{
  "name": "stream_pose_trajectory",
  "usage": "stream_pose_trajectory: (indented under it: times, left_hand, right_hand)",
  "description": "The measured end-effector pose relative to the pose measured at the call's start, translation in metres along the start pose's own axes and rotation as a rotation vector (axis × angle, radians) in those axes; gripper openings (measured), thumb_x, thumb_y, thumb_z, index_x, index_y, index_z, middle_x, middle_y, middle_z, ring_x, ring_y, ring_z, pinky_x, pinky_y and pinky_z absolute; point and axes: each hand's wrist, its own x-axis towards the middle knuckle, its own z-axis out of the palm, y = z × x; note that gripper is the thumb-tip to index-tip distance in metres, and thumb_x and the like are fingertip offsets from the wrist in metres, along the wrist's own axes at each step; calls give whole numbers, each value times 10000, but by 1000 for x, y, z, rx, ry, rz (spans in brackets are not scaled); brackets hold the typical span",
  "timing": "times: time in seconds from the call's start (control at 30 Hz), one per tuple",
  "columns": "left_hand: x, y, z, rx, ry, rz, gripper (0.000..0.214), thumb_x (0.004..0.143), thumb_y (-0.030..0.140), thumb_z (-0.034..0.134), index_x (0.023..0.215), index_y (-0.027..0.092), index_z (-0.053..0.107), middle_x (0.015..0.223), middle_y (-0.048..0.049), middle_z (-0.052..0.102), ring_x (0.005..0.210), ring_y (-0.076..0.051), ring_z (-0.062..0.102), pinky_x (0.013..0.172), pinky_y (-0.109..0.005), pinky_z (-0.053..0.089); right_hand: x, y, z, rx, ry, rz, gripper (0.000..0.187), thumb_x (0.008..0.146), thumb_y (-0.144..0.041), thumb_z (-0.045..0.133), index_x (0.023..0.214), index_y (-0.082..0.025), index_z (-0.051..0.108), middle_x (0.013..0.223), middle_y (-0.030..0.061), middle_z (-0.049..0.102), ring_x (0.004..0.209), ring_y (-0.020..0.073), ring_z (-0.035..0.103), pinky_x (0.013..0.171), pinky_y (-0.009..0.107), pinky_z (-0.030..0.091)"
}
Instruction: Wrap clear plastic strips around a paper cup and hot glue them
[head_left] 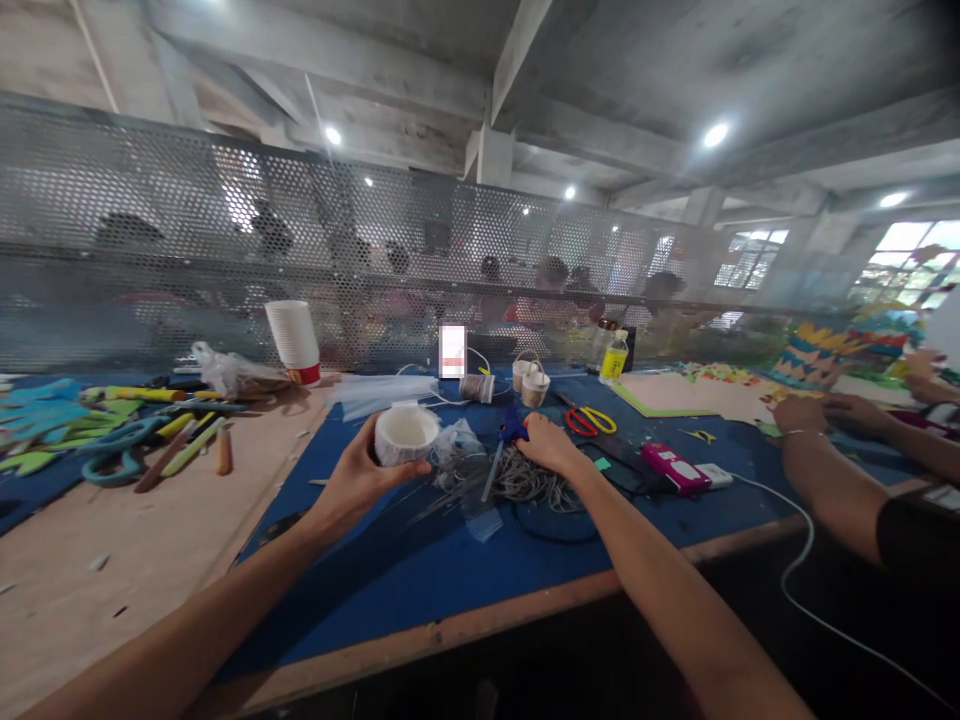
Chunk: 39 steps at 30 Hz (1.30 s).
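My left hand (360, 475) is wrapped round a small white paper cup (405, 433), held tilted above the blue mat (420, 560) with its open mouth facing me. My right hand (551, 445) rests on a tangle of grey string (525, 480) on the mat, its fingers closed round the handle of a blue glue gun (506, 435) that points down to the left. A crumpled clear plastic bag (457, 445) lies between the two hands.
A stack of white cups (294, 342) stands at the back left, near scissors and foam shapes (112, 440). Small string-wrapped cups (534, 385), a twine spool (476, 388), yellow-handled scissors (592, 420), a glue bottle (613, 357) and a pink device (675, 468) with white cable lie around. Another person's arms (825, 460) work at right. Mesh screen behind.
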Motion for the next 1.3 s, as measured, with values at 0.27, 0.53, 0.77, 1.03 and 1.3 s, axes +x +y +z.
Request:
stream_pose_trajectory:
  times: [0.27,0.53,0.77,1.03,1.3]
  left_hand:
    - [0,-3,1,-11,-8,3,749,607,430,860,1253,199,558,1120,-60,691,1026,-268,655,897,-370,528]
    - [2,-8,1,-20,-20,17,748,586,396,874,1237,205,560,1118,-68,694,1015,-248,659,892,-358,527]
    - [-3,0,5,-11,-84,38,730,582,380,872,1217,204,560,1107,-74,698,1027,-264,666,918,-389,530]
    - [-5,-4,5,5,-131,90,759,583,350,884,1245,206,541,1149,-81,679,1072,-264,647,950,-379,509]
    - [-7,-3,7,-8,-125,90,760,560,361,897,1231,220,568,1137,-86,688,1056,-280,654,942,-369,514]
  right_hand:
    - [4,4,5,-56,-12,5,419,910,-280,540,1235,-15,551,1246,252,609,1191,332,591,971,371,443]
    - [-9,0,-11,-100,27,6,415,919,-350,574,1248,-100,606,1312,233,577,1229,368,537,965,461,442]
    - [-15,-38,-40,638,128,-332,211,948,-329,565,1018,-184,701,999,63,738,932,185,687,865,308,497]
    - [-24,-87,-49,1081,-63,-463,190,872,-351,683,903,-170,729,839,58,738,808,165,687,831,319,536]
    - [-24,-86,-44,1049,-100,-464,219,810,-353,748,920,-165,723,876,44,730,816,154,663,805,305,517]
